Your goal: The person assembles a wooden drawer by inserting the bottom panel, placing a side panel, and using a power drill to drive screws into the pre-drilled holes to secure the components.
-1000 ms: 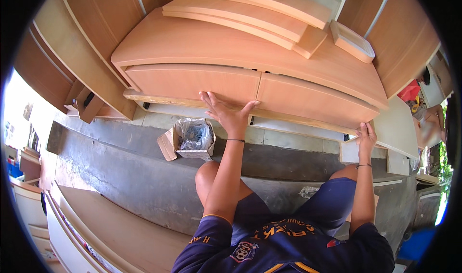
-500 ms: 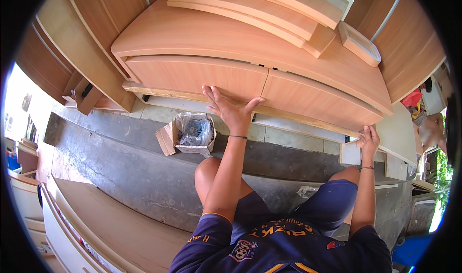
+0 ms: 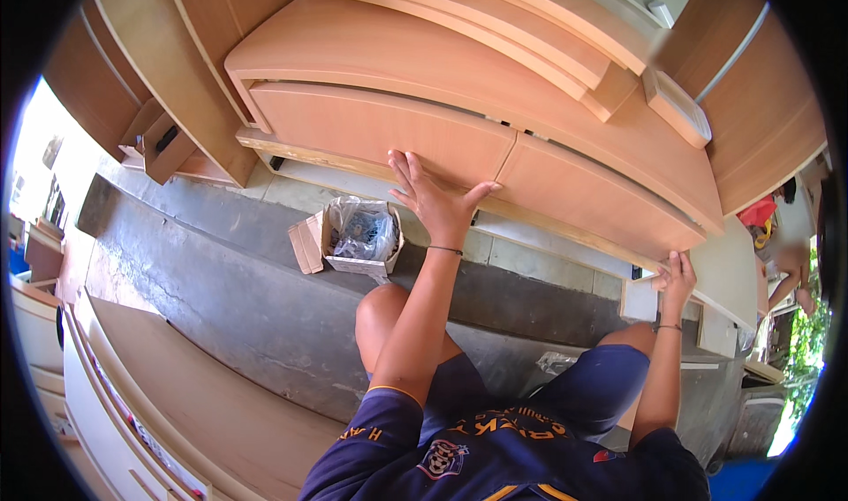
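While the left grip (image 3: 440,209) is resting splayed on the left panel (image 3: 375,125), the right grip (image 3: 676,280) is reaching the right panel (image 3: 601,190) near its outer corner, whether pinching being unclear; both panels are sitting beneath the curved top (image 3: 380,46).

This place seems to be a furniture workshop: tall panels (image 3: 234,19) stand at both sides of the wooden cabinet (image 3: 477,86), loose curved boards (image 3: 495,28) lie on it, and a worn grey floor (image 3: 221,262) extends before it.
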Tool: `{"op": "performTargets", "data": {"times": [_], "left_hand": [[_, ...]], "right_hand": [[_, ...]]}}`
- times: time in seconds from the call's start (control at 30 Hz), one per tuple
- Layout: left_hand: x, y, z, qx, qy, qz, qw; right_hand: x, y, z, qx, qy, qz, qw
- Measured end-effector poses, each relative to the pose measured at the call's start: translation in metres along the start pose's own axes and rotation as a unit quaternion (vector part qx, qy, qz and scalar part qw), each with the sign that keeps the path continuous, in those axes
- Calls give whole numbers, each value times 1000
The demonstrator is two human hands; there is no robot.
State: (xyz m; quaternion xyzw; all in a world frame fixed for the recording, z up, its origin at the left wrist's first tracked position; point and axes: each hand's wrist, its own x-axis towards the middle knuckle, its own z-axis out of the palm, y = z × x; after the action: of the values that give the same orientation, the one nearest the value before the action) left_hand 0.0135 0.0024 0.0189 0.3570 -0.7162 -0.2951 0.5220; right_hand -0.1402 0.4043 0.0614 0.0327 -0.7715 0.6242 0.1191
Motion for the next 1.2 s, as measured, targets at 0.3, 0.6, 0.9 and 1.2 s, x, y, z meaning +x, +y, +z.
{"op": "performTargets", "data": {"times": [0.3,0.6,0.9,1.2], "left_hand": [[3,-6,-2,2,6,-1,1000],[4,-17,7,44,23,41,998],[4,-16,7,6,42,95,995],[-1,-7,10,-56,33,106,992]], "right_hand": [[2,2,4,11,-13,-9,1000],[1,3,9,14,-4,-14,1000],[-3,0,9,40,-9,-25,999],[1,2,-3,-19,-24,-39,999]]}}
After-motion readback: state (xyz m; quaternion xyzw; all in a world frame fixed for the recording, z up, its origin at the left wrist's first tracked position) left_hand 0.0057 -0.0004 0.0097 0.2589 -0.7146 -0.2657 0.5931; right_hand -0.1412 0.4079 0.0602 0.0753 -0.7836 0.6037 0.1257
